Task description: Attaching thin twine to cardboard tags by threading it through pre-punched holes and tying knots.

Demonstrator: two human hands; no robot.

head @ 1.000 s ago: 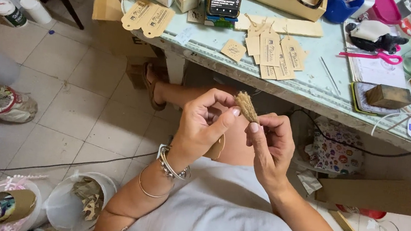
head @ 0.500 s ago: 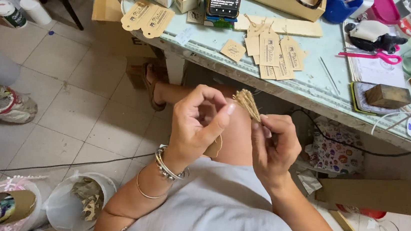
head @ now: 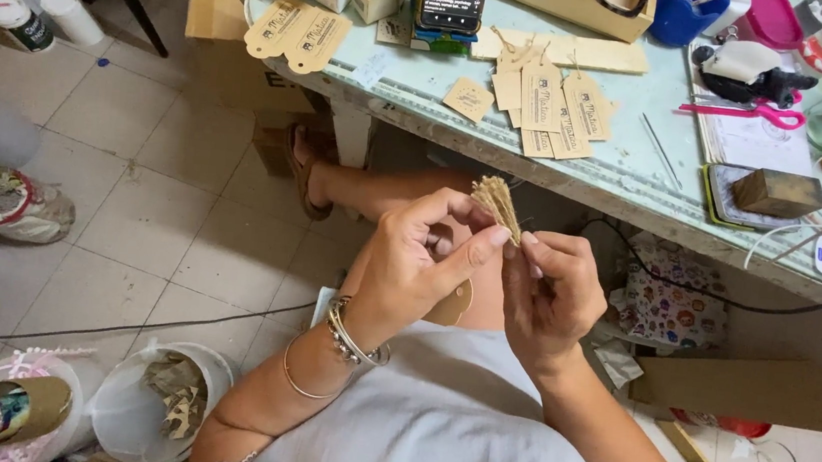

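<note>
Big pale green table (head: pixel 627 177) across the top of the frame, with paper tags (head: pixel 553 109) and pink scissors (head: pixel 744 112) on it. White buckets (head: pixel 128 405) at lower left. Left hand (head: pixel 423 267) and right hand (head: pixel 551 290) in the middle, both pinching a small bundle of tan strings (head: pixel 497 204), held up just under the table edge.

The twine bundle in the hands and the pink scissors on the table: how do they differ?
The twine bundle is tan, frayed fibre pinched between the left hand and right hand, above the lap; the pink scissors are smooth, bright, and lie flat on the table, untouched. The bundle is short and tufted, the scissors long and slim. Both are small craft items.
</note>
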